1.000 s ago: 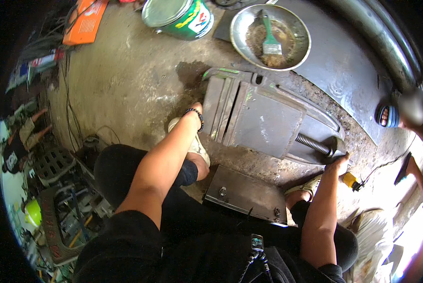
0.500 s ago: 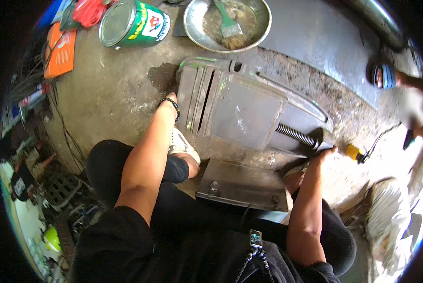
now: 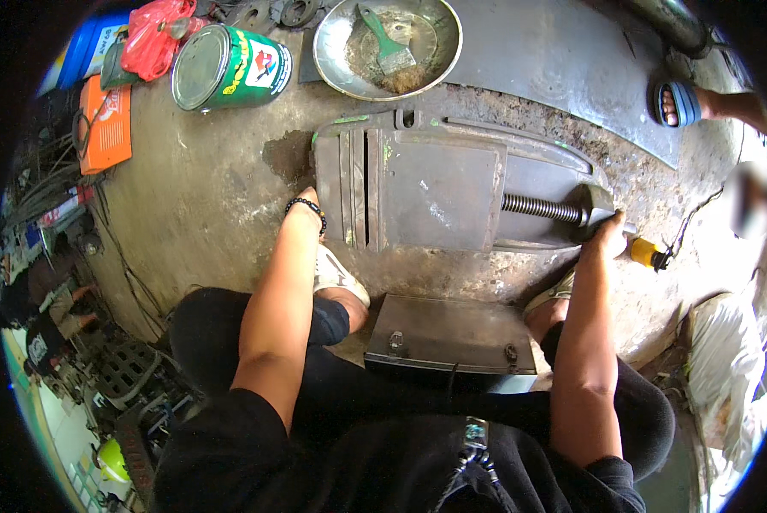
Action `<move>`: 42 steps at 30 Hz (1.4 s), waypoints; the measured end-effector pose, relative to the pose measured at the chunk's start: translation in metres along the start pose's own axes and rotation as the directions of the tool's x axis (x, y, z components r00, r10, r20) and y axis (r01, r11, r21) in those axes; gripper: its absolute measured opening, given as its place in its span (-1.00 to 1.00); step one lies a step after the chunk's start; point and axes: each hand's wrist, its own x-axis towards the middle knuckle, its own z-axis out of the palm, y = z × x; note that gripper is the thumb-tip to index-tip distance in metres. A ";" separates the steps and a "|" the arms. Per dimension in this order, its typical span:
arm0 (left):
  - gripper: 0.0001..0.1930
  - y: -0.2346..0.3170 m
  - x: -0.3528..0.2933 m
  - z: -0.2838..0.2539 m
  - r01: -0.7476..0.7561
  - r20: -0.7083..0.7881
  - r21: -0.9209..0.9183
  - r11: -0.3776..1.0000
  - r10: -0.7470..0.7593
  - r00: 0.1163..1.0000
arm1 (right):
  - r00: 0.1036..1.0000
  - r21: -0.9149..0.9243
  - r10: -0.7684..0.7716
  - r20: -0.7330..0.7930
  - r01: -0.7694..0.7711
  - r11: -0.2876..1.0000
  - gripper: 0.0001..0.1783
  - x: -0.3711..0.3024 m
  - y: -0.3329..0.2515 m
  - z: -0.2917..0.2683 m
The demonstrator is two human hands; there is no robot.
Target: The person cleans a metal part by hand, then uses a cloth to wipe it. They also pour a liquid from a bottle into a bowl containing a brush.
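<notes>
A large grey machine vise [image 3: 439, 192] lies on the floor in front of me, its long side running across the view. My left hand [image 3: 309, 203], with a beaded bracelet at the wrist, grips its left end; the fingers are mostly hidden by the vise. At the other end, my right hand [image 3: 607, 237] is closed around the near edge of the end block [image 3: 600, 208] through which the threaded screw [image 3: 537, 206] runs. Those fingertips are hidden too. A dark slot separates the jaws near the left end.
Beyond the vise stand a green paint can [image 3: 245, 73] and a metal pan [image 3: 332, 64] holding a green-handled brush [image 3: 392, 51]. A metal box [image 3: 452, 329] sits between my feet. A yellow object [image 3: 647, 253] with a cable lies right. Another person's sandaled foot [image 3: 678, 104] rests far right.
The vise's right end has swung away from me, so it lies more level across the view. The whole view has also turned slightly. Both hands stay at the ends.
</notes>
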 end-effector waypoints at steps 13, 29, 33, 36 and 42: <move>-0.40 0.026 0.002 0.013 -0.041 -0.062 -0.040 0.998 0.039 0.997 | 0.999 -0.267 0.020 -0.050 -0.032 0.963 -0.19 0.019 0.050 -0.021; -0.33 -0.006 -0.198 -0.003 -0.609 0.040 0.755 0.242 0.910 0.412 | 0.864 0.255 0.030 0.503 -0.182 0.950 -0.27 0.026 0.041 -0.028; -0.32 -0.008 -0.282 -0.036 -0.729 0.310 0.684 -0.019 0.912 0.268 | 0.902 0.111 -0.088 0.423 0.045 0.993 -0.22 -0.020 0.007 -0.021; -0.36 -0.005 -0.325 -0.076 -0.736 0.287 0.672 -0.081 0.945 0.158 | 0.816 0.184 -0.356 0.456 0.305 0.934 -0.18 -0.079 -0.049 -0.027; -0.49 -0.006 -0.409 -0.148 -0.655 0.180 0.697 -0.293 0.955 -0.235 | 0.333 0.534 -0.806 0.489 0.617 0.579 -0.34 -0.198 -0.190 -0.129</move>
